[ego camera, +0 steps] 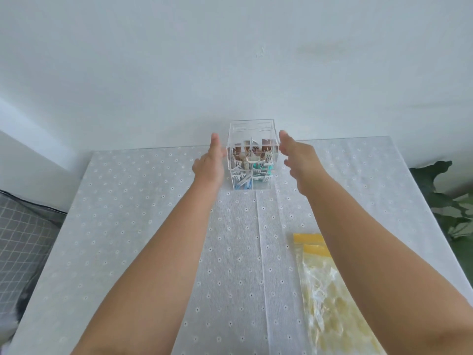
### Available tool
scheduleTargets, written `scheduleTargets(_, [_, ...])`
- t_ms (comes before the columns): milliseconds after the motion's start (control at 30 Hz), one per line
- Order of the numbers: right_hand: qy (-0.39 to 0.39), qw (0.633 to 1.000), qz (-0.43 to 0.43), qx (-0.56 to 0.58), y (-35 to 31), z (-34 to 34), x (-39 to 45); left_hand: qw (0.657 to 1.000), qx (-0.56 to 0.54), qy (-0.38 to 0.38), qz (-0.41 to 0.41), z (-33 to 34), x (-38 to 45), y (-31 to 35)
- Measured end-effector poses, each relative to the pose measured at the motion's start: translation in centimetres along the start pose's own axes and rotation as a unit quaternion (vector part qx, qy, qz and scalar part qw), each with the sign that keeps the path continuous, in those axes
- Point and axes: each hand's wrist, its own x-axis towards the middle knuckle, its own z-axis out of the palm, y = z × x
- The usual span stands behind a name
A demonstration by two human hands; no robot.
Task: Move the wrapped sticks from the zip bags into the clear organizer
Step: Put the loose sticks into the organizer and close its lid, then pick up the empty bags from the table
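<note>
The clear organizer [252, 129] stands near the far edge of the table, a cube split into compartments that hold several wrapped sticks [252, 165] in brown, white, teal and blue wrappers. My left hand [210, 162] is stretched out just left of the organizer, fingers straight and apart, close to its wall or barely touching. My right hand [298, 156] is on the organizer's right side, a small gap from it, fingers spread. Neither hand holds anything. Two zip bags [322, 283] with yellow seal strips lie flat and crumpled at the near right, partly under my right forearm.
A white dotted tablecloth [128, 226] covers the table, with a fold line down the middle. A white wall rises right behind the organizer. A green plant [445, 198] stands off the right edge and a grey checked cushion [23, 242] off the left.
</note>
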Motion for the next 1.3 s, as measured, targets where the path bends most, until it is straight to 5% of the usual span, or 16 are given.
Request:
scheduleTargets(200, [0.034,0.998,-0.037,-0.032,1.3,1.2,0.4,0.991,0.13,-0.001,-0.044,0.6,0.8,-0.1])
scheduleTargets(1000, [0.045,0.992,-0.071,-0.097,-1.4,2.6,5.8,0.997,0.058,-0.035,0.021,1.5,4.0,3.0])
scheduleTargets(1233, [-0.025,0.999,0.003,0.024,3.5,-4.1,0.8,0.998,0.015,-0.056,-0.021,3.5,-0.8,-2.4])
scheduleTargets(1300, [-0.002,1.0,0.024,-0.018,6.8,-7.7,-1.6,0.991,0.091,-0.098,-0.01,4.7,-3.2,-6.2])
